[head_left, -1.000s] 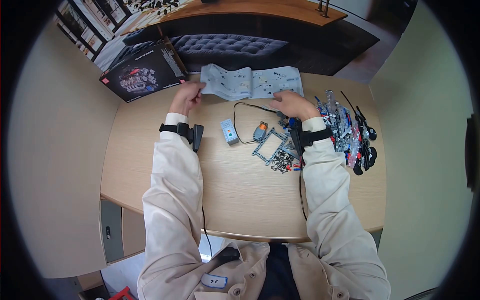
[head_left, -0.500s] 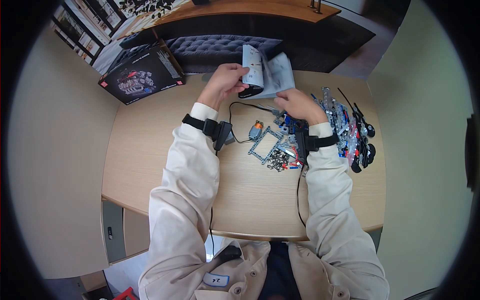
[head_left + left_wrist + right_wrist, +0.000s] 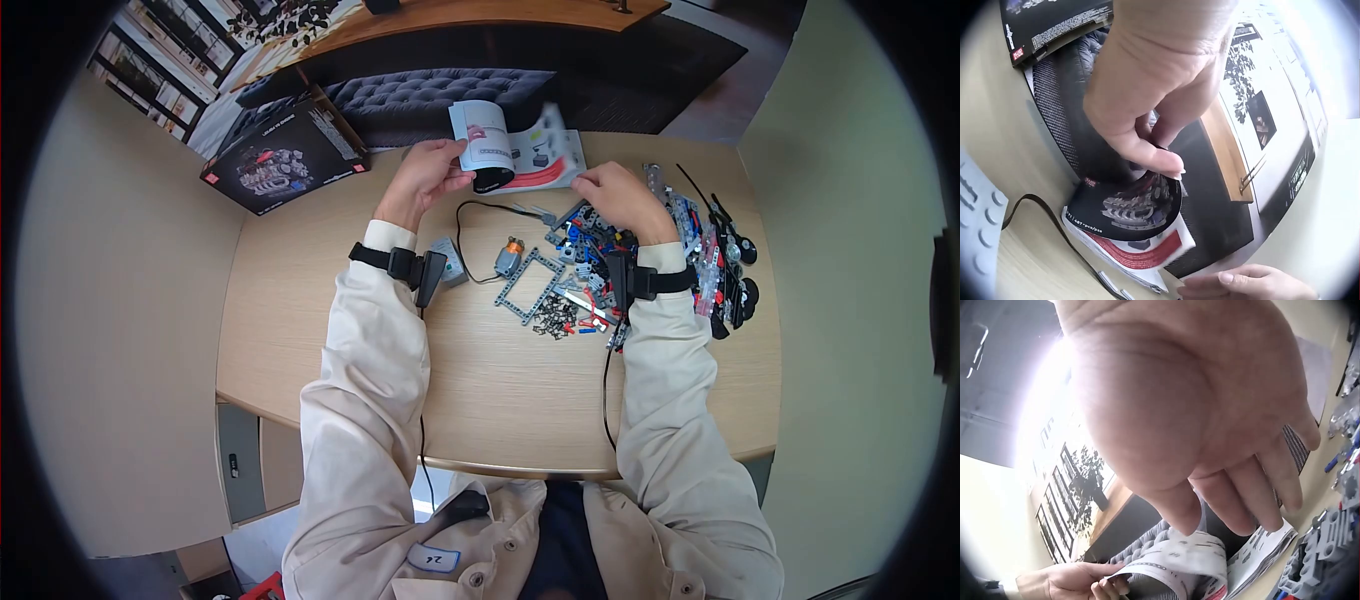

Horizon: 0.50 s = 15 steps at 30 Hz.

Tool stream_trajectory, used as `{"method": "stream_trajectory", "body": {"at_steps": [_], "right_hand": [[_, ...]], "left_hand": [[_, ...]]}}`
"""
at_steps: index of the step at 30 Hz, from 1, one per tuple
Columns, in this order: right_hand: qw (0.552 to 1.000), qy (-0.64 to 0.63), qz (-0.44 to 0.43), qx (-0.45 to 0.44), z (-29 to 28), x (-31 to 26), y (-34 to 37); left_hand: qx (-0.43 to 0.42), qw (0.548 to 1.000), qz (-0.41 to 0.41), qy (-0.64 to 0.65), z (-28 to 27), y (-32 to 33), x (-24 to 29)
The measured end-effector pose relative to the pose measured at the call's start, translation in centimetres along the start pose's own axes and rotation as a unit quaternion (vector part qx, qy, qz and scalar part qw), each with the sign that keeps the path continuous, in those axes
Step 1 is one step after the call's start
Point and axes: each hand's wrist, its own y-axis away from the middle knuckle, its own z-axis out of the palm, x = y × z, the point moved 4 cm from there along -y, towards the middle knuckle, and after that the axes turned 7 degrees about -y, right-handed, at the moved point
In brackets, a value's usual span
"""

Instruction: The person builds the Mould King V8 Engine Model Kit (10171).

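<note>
The booklet (image 3: 487,135) lies at the back of the table with its left pages curled up and over. My left hand (image 3: 428,178) pinches the curled pages at their left edge; in the left wrist view its thumb and fingers meet on the dark cover (image 3: 1129,209). At the booklet's right edge is my right hand (image 3: 625,200), its fingers relaxed and extended near the lower corner. Seen from the right wrist, the right hand (image 3: 1191,412) holds nothing, with its fingers spread above the pages.
A black box (image 3: 275,170) stands at the back left. Nearer are a grey battery block (image 3: 449,262), a motor (image 3: 509,257) with a cable and a rectangular frame (image 3: 515,312). Small loose pieces (image 3: 560,318) and clear, black-tipped parts (image 3: 708,260) lie to the right.
My left hand has moved right from the booklet's left edge, then slightly back, folding pages over. A red-printed page now shows. My right hand has shifted right.
</note>
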Motion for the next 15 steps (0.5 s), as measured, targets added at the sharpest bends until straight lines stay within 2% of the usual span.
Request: {"method": "stream_trajectory", "body": {"at_steps": [4, 6, 7, 9, 10, 11, 12, 13, 14, 15], "right_hand": [[1.0, 0.007, 0.011, -0.002, -0.1, 0.5, -0.1], [1.0, 0.009, 0.01, 0.0, -0.1, 0.6, -0.1], [1.0, 0.008, 0.011, 0.002, -0.1, 0.6, 0.0], [1.0, 0.006, 0.012, 0.004, -0.2, 0.6, 0.1], [1.0, 0.004, 0.007, 0.001, -0.2, 0.4, 0.1], [1.0, 0.003, 0.002, -0.002, -0.1, 0.2, 0.1], [1.0, 0.003, 0.002, -0.001, 0.1, 0.2, 0.1], [1.0, 0.013, 0.004, -0.005, 0.6, 0.3, -0.1], [1.0, 0.024, 0.007, -0.009, 1.0, 0.3, -0.2], [1.0, 0.024, 0.006, -0.009, 1.2, 0.2, -0.2]], "left_hand": [[0.019, 0.999, -0.007, -0.041, -0.8, 0.2, -0.4], [0.078, 0.989, -0.015, -0.123, -2.3, 0.6, -0.4], [0.078, 0.989, -0.015, -0.123, -3.2, 0.5, -0.6], [0.159, 0.966, -0.004, -0.205, -6.2, 0.6, -1.0], [0.16, 0.966, -0.003, -0.205, -7.9, -0.3, -2.1], [0.257, 0.904, 0.105, -0.325, -10.1, -1.4, -2.4], [0.345, 0.807, 0.21, -0.432, -10.9, -1.5, -2.1], [0.308, 0.819, 0.162, -0.456, -10.2, -0.2, -0.8], [0.308, 0.819, 0.162, -0.456, -8.8, 1.1, -0.1], [0.367, 0.754, 0.174, -0.516, -6.9, 2.3, 0.5]]}}
